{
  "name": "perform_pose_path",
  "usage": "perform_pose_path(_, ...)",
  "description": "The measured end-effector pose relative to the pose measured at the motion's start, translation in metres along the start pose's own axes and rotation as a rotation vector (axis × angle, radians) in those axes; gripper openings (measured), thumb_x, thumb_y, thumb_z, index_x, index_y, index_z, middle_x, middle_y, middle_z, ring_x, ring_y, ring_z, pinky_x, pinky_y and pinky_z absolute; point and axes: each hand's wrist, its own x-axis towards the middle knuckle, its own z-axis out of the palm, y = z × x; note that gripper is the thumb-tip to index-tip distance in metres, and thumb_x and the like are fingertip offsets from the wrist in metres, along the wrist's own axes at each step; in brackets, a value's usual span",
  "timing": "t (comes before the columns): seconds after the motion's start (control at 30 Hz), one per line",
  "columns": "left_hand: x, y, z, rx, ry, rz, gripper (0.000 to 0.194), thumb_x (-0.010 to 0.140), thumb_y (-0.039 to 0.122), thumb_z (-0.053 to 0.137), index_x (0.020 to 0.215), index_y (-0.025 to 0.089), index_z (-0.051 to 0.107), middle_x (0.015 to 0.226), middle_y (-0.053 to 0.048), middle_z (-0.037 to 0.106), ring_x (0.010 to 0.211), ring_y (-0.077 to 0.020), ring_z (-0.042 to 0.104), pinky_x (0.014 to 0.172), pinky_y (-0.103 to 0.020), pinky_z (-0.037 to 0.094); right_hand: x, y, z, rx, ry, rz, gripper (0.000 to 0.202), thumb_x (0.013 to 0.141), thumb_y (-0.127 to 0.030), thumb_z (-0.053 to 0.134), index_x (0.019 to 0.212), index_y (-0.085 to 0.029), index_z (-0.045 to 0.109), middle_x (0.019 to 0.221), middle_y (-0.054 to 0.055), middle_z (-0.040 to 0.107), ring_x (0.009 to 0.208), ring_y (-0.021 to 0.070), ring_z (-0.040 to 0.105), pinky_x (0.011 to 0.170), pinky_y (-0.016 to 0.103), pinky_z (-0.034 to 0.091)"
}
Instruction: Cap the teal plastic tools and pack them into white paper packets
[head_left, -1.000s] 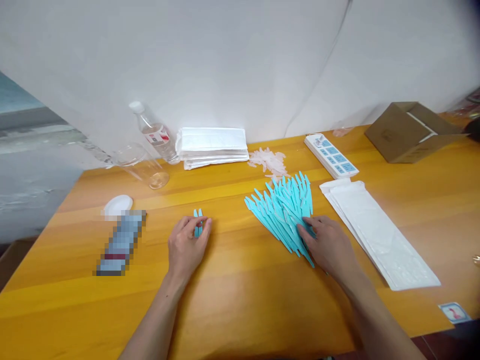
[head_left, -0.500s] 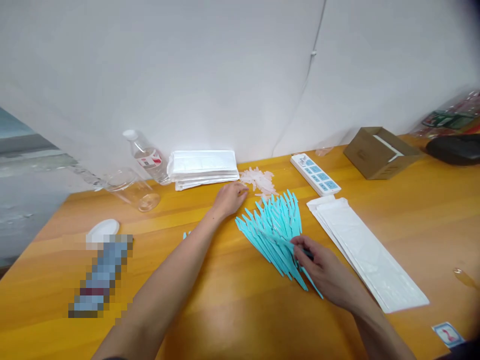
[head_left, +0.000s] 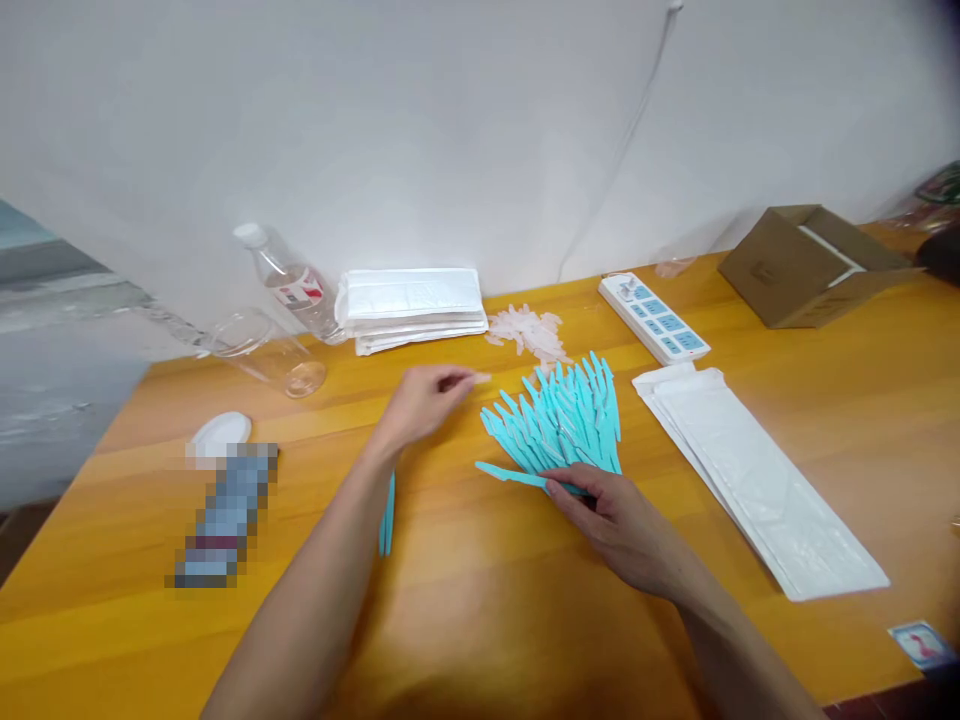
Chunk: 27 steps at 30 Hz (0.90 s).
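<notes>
My right hand (head_left: 611,525) pinches the handle of a turquoise eyebrow razor (head_left: 511,474), its head pointing left. My left hand (head_left: 424,405) is closed at the fingertips on a small translucent plastic cap (head_left: 482,378), a short way from the razor's head. Behind the right hand, a fanned pile of turquoise eyebrow razors (head_left: 559,415) lies on the table. Farther back is a loose heap of similar translucent caps (head_left: 529,332). A few turquoise razors (head_left: 388,515) lie beside my left forearm, partly hidden by it.
White packets (head_left: 412,300) are stacked against the wall, with more white packets (head_left: 765,480) at right. A power strip (head_left: 655,318) and an open cardboard box (head_left: 784,270) stand behind. At left are a bottle (head_left: 292,285), a clear jar (head_left: 270,355), a white lid (head_left: 220,433) and a blurred-out object (head_left: 229,515).
My left hand has drawn back from the cap heap with a cap in its fingers. My right hand has brought a razor off the pile towards me, its head now pointing left.
</notes>
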Motion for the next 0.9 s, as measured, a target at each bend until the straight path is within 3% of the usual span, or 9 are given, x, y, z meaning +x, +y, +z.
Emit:
perform_pose_path(0.07,-0.056,-0.009,-0.010,-0.310,0.013,-0.177,0.034,0.089,0.044,0.061,0.109,0.019,0.075,0.087,-0.005,0.073,0.073,-0.0150,0.059,0.071,-0.026,0.046,0.004,-0.003,0.005,-0.015,-0.033,-0.022,0.036,0.098,-0.046,0.044,0.107,-0.021,0.069,0.085,0.002,0.067,0.074,0.0170,0.057,0.065,0.028,0.041)
perform_pose_path(0.13,-0.107,-0.018,-0.010,-0.612,0.114,-0.351,0.030,0.083,0.040,0.071,0.104,0.020,0.076,0.085,-0.004,0.073,0.071,-0.0128,0.059,0.070,-0.025,0.047,0.008,-0.007,0.010,-0.034,-0.075,-0.052,0.036,0.098,-0.046,0.044,0.103,-0.021,0.070,0.083,0.002,0.066,0.073,0.0165,0.055,0.064,0.028,0.040)
perform_pose_path(0.2,-0.144,-0.025,-0.004,-0.823,0.208,-0.461,0.027,0.078,0.036,0.077,0.099,0.019,0.077,0.084,-0.004,0.073,0.071,-0.0116,0.060,0.069,-0.023,0.049,0.012,-0.013,0.015,-0.051,-0.119,-0.083,0.037,0.097,-0.047,0.044,0.101,-0.020,0.069,0.083,0.002,0.065,0.073,0.0162,0.054,0.063,0.027,0.039)
perform_pose_path(0.27,-0.166,-0.028,0.002,-0.926,0.261,-0.495,0.024,0.078,0.034,0.077,0.097,0.019,0.076,0.086,-0.005,0.073,0.073,-0.0114,0.061,0.067,-0.022,0.049,0.016,-0.020,0.019,-0.065,-0.160,-0.097,0.038,0.097,-0.048,0.043,0.098,-0.020,0.069,0.083,0.002,0.063,0.071,0.0156,0.052,0.061,0.027,0.038)
perform_pose_path(0.37,-0.179,-0.029,0.005,-0.958,0.299,-0.483,0.023,0.081,0.033,0.075,0.098,0.017,0.075,0.088,-0.006,0.073,0.072,-0.0115,0.063,0.064,-0.022,0.050,0.021,-0.030,0.022,-0.071,-0.252,-0.097,0.041,0.097,-0.052,0.043,0.097,-0.020,0.069,0.076,0.000,0.057,0.065,0.0134,0.045,0.057,0.026,0.034)
perform_pose_path(0.57,-0.182,-0.033,0.005,-0.934,0.310,-0.435,0.025,0.082,0.033,0.074,0.101,0.017,0.076,0.087,-0.007,0.073,0.074,-0.0128,0.064,0.070,-0.024,0.053,0.029,-0.032,0.023,-0.072,-0.383,-0.055,0.051,0.097,-0.058,0.037,0.090,-0.020,0.070,0.058,-0.006,0.028,0.051,0.0099,0.025,0.047,0.024,0.022)
perform_pose_path(0.73,-0.184,-0.026,0.005,-0.820,0.296,-0.464,0.028,0.083,0.036,0.073,0.104,0.017,0.076,0.089,-0.007,0.074,0.078,-0.0130,0.064,0.077,-0.025,0.052,0.036,-0.026,0.025,0.041,-0.450,-0.016,0.052,0.096,-0.062,0.040,0.084,-0.019,0.067,0.055,-0.008,0.023,0.048,0.0085,0.022,0.043,0.023,0.018)
perform_pose_path(0.9,-0.183,-0.013,0.005,-0.698,0.266,-0.453,0.028,0.082,0.036,0.073,0.102,0.017,0.076,0.084,-0.006,0.074,0.076,-0.0136,0.065,0.073,-0.024,0.052,0.038,-0.023,0.025,0.077,-0.465,-0.001,0.051,0.095,-0.062,0.041,0.084,-0.019,0.065,0.053,-0.009,0.022,0.046,0.0079,0.021,0.041,0.022,0.017)
